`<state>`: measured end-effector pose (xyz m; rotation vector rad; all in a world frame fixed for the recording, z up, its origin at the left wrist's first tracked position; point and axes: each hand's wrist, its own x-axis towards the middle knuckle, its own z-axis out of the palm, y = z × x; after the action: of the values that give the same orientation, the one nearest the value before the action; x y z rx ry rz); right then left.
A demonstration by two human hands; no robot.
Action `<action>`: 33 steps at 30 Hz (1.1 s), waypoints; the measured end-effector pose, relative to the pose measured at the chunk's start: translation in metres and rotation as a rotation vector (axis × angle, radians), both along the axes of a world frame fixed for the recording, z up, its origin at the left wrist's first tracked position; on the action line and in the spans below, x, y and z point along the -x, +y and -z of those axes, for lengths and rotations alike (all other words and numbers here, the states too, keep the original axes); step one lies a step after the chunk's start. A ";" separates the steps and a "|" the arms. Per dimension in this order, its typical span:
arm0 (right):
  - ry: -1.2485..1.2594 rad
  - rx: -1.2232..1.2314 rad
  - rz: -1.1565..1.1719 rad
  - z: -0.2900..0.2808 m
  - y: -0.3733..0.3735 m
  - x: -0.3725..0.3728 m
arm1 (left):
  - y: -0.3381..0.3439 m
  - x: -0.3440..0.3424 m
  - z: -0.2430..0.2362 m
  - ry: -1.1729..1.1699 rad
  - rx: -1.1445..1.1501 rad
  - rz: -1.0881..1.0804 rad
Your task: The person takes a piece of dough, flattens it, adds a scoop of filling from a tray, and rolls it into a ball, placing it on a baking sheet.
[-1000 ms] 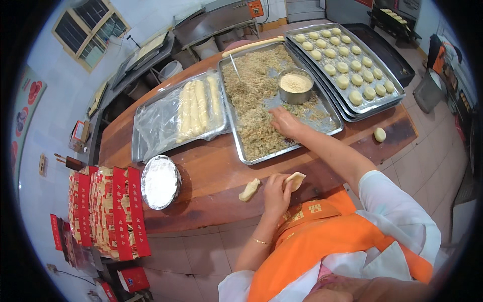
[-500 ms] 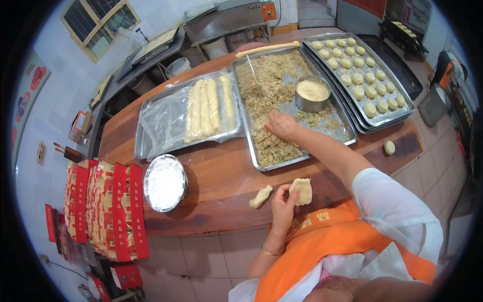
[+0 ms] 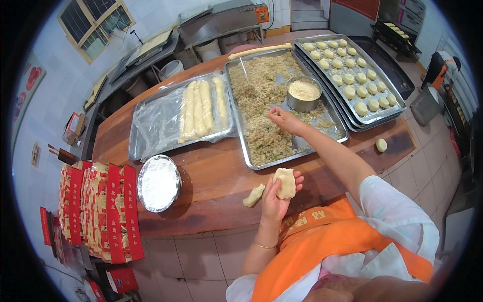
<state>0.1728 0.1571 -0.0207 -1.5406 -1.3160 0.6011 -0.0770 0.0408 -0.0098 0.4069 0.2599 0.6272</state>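
A flat dough sheet (image 3: pixel 286 185) lies in the left hand (image 3: pixel 272 202), that grip clamped on it, above the near side of the tabletop (image 3: pixel 211 201). A dough lump (image 3: pixel 254 195) rests just left. Farther off, the right hand (image 3: pixel 285 121) hangs over the filling (image 3: pixel 264 143); whether its grip is closed, I cannot tell. A metal bowl (image 3: pixel 303 105) stands to its right.
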 end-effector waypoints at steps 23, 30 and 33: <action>1.254 0.127 0.005 -0.014 -0.022 0.006 | 0.001 0.001 0.011 -0.024 0.038 -0.044; 0.923 0.120 -0.044 0.004 -0.017 0.003 | 0.003 0.003 0.017 0.003 0.048 -0.074; 0.743 0.080 -0.004 0.003 -0.019 0.006 | 0.003 0.002 0.017 0.000 0.057 -0.076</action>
<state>0.1672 0.1383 -0.0240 -1.1893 -0.7283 1.1061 -0.0790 0.0439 -0.0268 0.3436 0.2937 0.6927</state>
